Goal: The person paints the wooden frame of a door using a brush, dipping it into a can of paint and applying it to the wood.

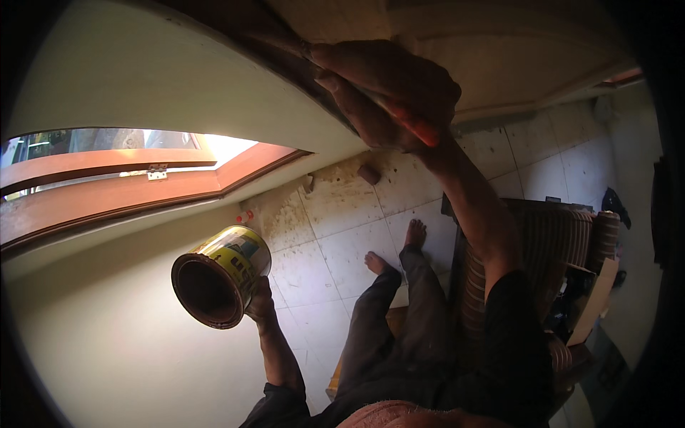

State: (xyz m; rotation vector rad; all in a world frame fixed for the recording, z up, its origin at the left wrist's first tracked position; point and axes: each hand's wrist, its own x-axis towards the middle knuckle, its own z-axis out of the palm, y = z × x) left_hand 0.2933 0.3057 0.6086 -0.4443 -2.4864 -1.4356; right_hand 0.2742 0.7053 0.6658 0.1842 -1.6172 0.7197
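My left hand grips a yellow-labelled paint can by its side. The can is open and tilted, its mouth facing me, with dark brown stain inside and around the rim. Raised high, my right hand is closed around a thin paintbrush with a red-orange handle end. The brush's far end points left, to the dark wooden frame edge where the pale wall meets a wood panel. Its bristles are too dark to make out.
An orange-brown window frame with a metal hinge is at left. My bare feet show against white tiles with brown stains. A brown striped sofa stands at right, bearing an open cardboard box. Yellowish wood shows behind my legs.
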